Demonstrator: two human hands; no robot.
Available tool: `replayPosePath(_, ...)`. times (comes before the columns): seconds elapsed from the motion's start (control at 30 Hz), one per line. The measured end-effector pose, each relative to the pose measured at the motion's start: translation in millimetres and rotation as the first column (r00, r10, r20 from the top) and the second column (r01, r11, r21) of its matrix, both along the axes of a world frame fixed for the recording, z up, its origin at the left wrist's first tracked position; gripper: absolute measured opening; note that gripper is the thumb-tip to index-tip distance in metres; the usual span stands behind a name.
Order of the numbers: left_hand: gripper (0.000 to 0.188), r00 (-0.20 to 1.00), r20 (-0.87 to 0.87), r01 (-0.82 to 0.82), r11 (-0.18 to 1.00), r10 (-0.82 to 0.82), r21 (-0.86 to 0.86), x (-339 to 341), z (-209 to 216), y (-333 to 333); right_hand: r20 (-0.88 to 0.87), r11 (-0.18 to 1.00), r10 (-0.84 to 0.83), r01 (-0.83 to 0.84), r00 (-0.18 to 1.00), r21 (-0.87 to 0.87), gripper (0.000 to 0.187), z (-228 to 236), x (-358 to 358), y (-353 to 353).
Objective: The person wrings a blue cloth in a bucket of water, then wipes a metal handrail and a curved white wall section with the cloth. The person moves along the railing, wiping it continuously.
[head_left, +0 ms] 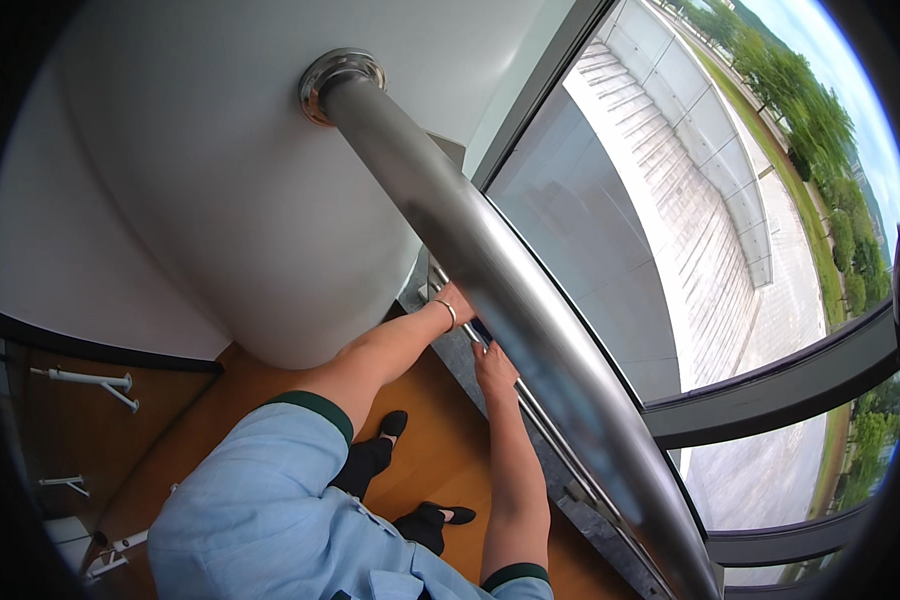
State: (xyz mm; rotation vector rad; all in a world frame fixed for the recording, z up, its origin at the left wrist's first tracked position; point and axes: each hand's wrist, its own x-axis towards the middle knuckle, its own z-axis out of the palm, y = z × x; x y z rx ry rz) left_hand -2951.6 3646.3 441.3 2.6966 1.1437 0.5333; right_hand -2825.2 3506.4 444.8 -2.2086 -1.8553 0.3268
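Note:
A thick brushed-metal handrail (530, 290) slants across the view, above both my hands. Below it, thin metal rails (540, 415) run the same way. My left hand (457, 303), with a bracelet (450, 313) at the wrist, reaches in under the handrail, which hides its fingers. Lower down, my right hand (495, 368) lies at the thin rails with its fingers bent. A small dark blue thing (481, 329) shows between the two hands, mostly covered by the handrail; its kind cannot be made out.
A rounded white wall (240, 200) stands at the left, where a shiny round flange (320, 85) fixes the handrail. Beyond the rail are large windows (590, 200) with dark frames (780, 385). Wooden floor (450, 405) lies under my feet. White brackets (90, 380) show at the lower left.

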Motion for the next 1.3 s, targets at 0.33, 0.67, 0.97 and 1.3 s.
replayPosePath(0.33,0.035,0.932,-0.354,-0.045,0.995,0.073,0.087,-41,21,39,-0.188,0.982,0.174,-0.157,0.967,0.102,0.068,44,-46,64)
replayPosePath(0.67,0.063,0.609,0.486,-0.485,0.779,0.627,-0.397,-43,-3,-37,-0.758,0.814,-0.214,0.542,0.616,0.210,0.035,18,-71,-20)
replayPosePath(0.97,0.068,0.327,0.459,0.042,0.473,0.826,-0.880,-75,-149,5,-0.934,0.822,-0.353,0.494,0.050,-0.284,0.032,-28,-66,18)
replayPosePath(1.3,0.040,0.805,0.182,0.109,0.160,0.565,-0.981,-89,-49,-59,-0.888,0.880,-0.395,0.182,-0.236,-0.439,0.021,28,-118,-96)
